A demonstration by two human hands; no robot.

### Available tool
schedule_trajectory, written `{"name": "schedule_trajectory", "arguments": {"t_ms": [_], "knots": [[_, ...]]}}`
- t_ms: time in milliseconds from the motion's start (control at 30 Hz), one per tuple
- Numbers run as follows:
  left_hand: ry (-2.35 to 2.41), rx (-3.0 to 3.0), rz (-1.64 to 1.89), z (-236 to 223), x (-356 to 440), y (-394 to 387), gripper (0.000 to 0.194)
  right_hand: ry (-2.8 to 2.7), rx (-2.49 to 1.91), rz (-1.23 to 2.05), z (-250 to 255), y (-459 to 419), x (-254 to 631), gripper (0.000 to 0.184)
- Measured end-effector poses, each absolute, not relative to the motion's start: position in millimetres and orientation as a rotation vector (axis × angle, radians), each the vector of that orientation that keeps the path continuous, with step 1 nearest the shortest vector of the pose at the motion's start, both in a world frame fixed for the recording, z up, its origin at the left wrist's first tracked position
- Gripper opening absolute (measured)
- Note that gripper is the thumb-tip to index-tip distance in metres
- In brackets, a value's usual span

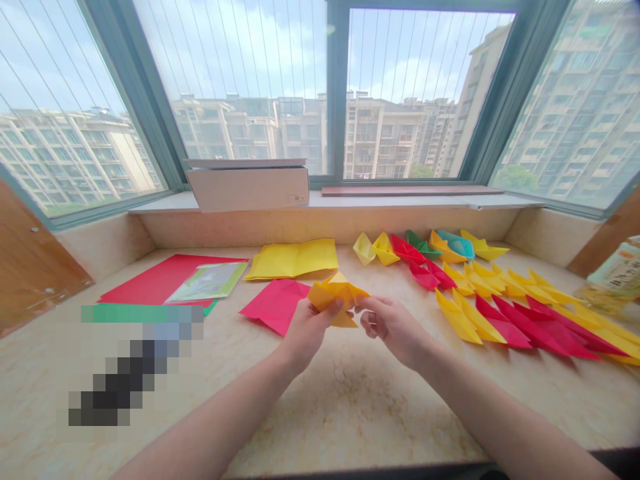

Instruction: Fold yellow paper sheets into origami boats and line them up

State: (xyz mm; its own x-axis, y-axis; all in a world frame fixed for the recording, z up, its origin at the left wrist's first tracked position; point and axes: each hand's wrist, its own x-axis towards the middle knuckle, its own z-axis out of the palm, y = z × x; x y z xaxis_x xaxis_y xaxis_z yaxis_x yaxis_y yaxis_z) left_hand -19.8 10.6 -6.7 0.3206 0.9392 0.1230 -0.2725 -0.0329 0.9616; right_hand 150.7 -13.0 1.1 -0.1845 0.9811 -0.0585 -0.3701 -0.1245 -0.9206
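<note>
A folded piece of orange-yellow paper (339, 288) is held above the middle of the counter, its points sticking out in several directions. My left hand (311, 328) grips it from the left, thumb lying across the folds. At its right tip, the thumb and forefinger of my right hand (393, 327) pinch the paper, with the other fingers curled. Just behind and left of my left hand lies a pink-red paper sheet (275, 305). Beyond that are yellow sheets (295, 259) with a crease down them.
Folded paper boats in yellow, red, green and blue, such as a red boat (407, 250), stand in rows at right. A plastic bottle (617, 273) is at the right edge. Red sheets (150, 283) and a clear packet (207, 281) lie left. A white box (250, 187) rests on the windowsill.
</note>
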Motion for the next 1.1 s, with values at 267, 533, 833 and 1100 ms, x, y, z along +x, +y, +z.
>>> {"name": "schedule_trajectory", "arguments": {"t_ms": [267,533,833,1100], "knots": [[0.708,1.071,1.138,-9,-20,13,0.041,-1.155,-1.031,1.474,6,-16,152,0.023],[0.665,1.041,1.159,-8,-18,10,0.036,-1.363,-1.189,1.266,10,-16,155,0.017],[0.54,1.026,1.147,-2,-17,6,0.027,-1.538,-1.189,1.141,8,-17,154,0.022],[0.662,1.141,1.068,-4,-20,7,0.024,-1.758,-1.19,1.103,-2,-16,154,0.033]]}}
